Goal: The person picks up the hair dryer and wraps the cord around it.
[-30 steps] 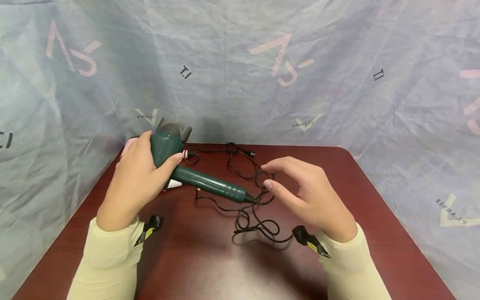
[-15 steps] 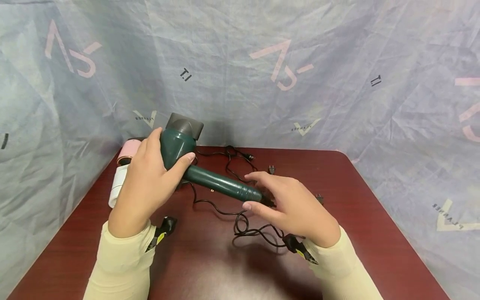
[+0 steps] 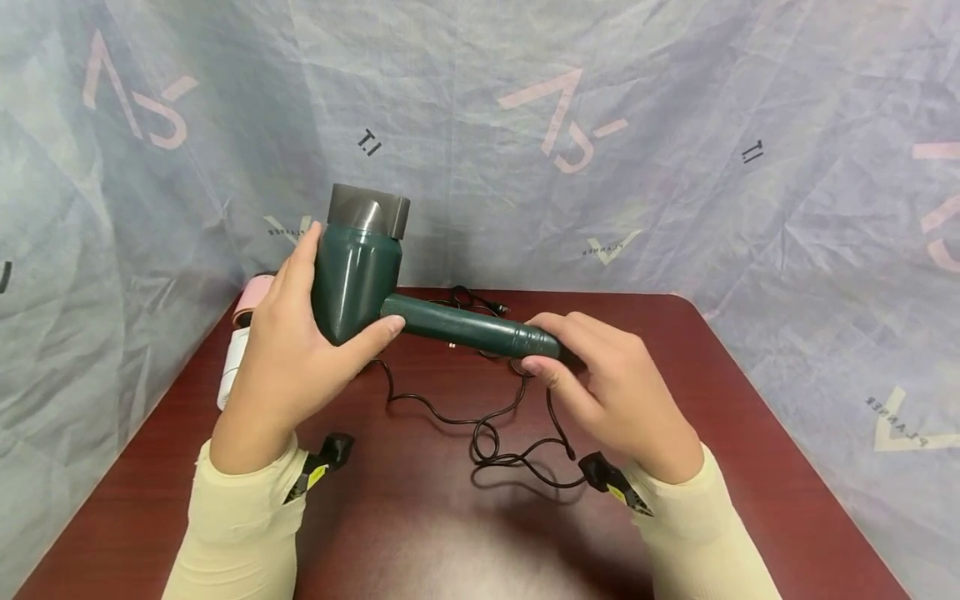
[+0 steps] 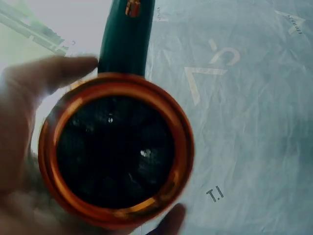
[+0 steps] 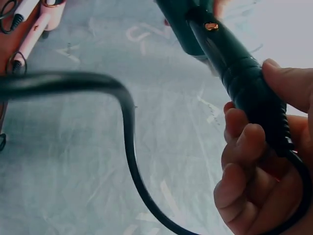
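Note:
A dark green hair dryer (image 3: pixel 356 279) is held up over the table, its grey flat nozzle (image 3: pixel 371 210) pointing away. My left hand (image 3: pixel 288 358) grips the dryer's body, thumb near the base of the handle. In the left wrist view the copper-coloured rear ring (image 4: pixel 185 152) surrounds a dark round opening. My right hand (image 3: pixel 618 387) holds the end of the handle (image 3: pixel 465 323), which reaches rightward. From the right wrist, its fingers (image 5: pixel 232 188) curl at the handle's lower end, where the black cord (image 5: pixel 131 142) comes out.
A pink hair dryer (image 3: pixel 253 297) and a white one (image 3: pixel 234 367) lie at the table's left, partly behind the left hand. Black cords (image 3: pixel 427 408) loop across the dark red tabletop (image 3: pixel 405 533). A plug (image 3: pixel 501 308) lies near the back edge, before a grey cloth backdrop (image 3: pixel 465 167).
The green hair dryer has risen and turned, its nozzle swinging upright in view and its handle nearer level. My right hand has closed on the handle's end.

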`<state>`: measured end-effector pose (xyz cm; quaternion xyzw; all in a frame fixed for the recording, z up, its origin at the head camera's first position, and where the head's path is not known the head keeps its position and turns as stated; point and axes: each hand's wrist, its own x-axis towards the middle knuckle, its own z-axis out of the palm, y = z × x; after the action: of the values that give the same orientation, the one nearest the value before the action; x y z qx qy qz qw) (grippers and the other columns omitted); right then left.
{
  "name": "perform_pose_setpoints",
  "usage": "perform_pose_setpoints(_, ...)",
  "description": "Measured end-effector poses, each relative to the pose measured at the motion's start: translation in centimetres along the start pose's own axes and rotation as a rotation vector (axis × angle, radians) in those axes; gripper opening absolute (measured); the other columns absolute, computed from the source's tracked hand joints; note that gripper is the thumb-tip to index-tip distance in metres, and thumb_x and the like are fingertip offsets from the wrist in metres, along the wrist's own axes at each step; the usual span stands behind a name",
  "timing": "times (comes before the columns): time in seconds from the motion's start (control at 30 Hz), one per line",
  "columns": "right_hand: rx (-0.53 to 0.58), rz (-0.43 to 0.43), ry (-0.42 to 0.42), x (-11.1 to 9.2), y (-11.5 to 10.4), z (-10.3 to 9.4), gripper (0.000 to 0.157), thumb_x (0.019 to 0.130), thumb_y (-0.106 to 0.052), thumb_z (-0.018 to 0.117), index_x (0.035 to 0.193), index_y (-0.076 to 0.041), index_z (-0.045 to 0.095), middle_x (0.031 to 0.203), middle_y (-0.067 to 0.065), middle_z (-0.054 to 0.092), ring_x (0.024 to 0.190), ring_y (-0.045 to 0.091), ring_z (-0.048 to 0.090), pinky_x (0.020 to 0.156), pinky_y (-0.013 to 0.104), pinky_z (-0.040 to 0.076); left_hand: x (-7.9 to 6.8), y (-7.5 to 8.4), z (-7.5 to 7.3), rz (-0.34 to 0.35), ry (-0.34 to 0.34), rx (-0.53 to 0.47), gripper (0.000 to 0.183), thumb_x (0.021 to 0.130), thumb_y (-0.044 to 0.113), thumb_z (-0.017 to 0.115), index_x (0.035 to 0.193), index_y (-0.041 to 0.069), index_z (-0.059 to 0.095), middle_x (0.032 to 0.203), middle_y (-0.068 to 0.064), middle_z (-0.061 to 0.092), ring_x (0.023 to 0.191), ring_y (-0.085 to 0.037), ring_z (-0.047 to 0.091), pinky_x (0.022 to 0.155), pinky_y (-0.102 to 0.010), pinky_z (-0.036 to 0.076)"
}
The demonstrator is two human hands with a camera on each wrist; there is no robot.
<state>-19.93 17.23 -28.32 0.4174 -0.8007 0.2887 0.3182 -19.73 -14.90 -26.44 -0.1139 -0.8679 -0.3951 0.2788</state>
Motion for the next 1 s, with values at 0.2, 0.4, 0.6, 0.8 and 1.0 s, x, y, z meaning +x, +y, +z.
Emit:
perform_pose_setpoints(0.2, 0.040, -0.028, 0.075, 0.4, -0.2, -0.4, 0.023, 0.096, -0.020, 0.072, 0.118, -0.012, 0.073, 0.089, -0.011, 0.064, 0.075, 0.000, 0.054, 0.068, 0.016, 0.047, -0.1, 0.1, 0.2, -0.011, -0.049, -0.009, 0.126, 0.070, 0.043, 0.094, 0.166, 0.027, 0.015, 0.157, -0.008, 0.041, 0.134, -0.029, 0.046, 0.106, -0.056, 0.042)
perform_pose_setpoints(0.4, 0.089, -0.014, 0.153, 0.2, 0.1, -0.7, 0.034, 0.092, -0.033, 0.078, 0.117, -0.010, 0.075, 0.087, -0.007, 0.070, 0.076, 0.006, 0.056, 0.071, 0.017, 0.046, -0.1, 0.4, 0.3, -0.007, -0.060, -0.102, 0.105, 0.073, 0.018, 0.089, 0.157, 0.037, 0.029, 0.124, 0.002, 0.059, 0.105, -0.017, 0.058, 0.090, -0.041, 0.048)
perform_pose_setpoints(0.6, 0.062, 0.152, 0.129, -0.2, 1.0, -1.4, 0.068, 0.083, -0.031, 0.086, 0.143, -0.014, 0.058, 0.116, -0.001, 0.071, 0.108, 0.016, 0.065, 0.096, 0.028, 0.047, -0.2, 0.5, 0.2, -0.020, 0.045, -0.067, 0.110, 0.074, 0.025, 0.088, 0.162, 0.032, 0.023, 0.143, -0.005, 0.054, 0.117, -0.025, 0.056, 0.097, -0.047, 0.045)
perform_pose_setpoints(0.8, 0.055, 0.541, -0.069, -0.6, 1.8, -1.2, 0.073, 0.096, -0.043, 0.072, 0.155, -0.027, 0.033, 0.141, -0.002, 0.059, 0.125, 0.017, 0.057, 0.103, 0.046, 0.044, -0.2, 0.6, -0.1, -0.040, 0.182, -0.038, 0.103, 0.073, 0.030, 0.089, 0.158, 0.039, 0.030, 0.130, 0.000, 0.058, 0.107, -0.023, 0.054, 0.090, -0.043, 0.043)
perform_pose_setpoints(1.0, 0.093, 0.581, -0.071, -0.7, 2.1, -0.8, 0.040, 0.106, -0.036, 0.054, 0.134, -0.010, 0.040, 0.136, -0.001, 0.063, 0.114, 0.017, 0.061, 0.094, 0.041, 0.043, -0.5, 2.0, -0.4, -0.108, 0.232, -0.113, 0.098, 0.076, 0.023, 0.086, 0.155, 0.043, 0.032, 0.125, 0.006, 0.059, 0.102, -0.011, 0.055, 0.086, -0.029, 0.045)
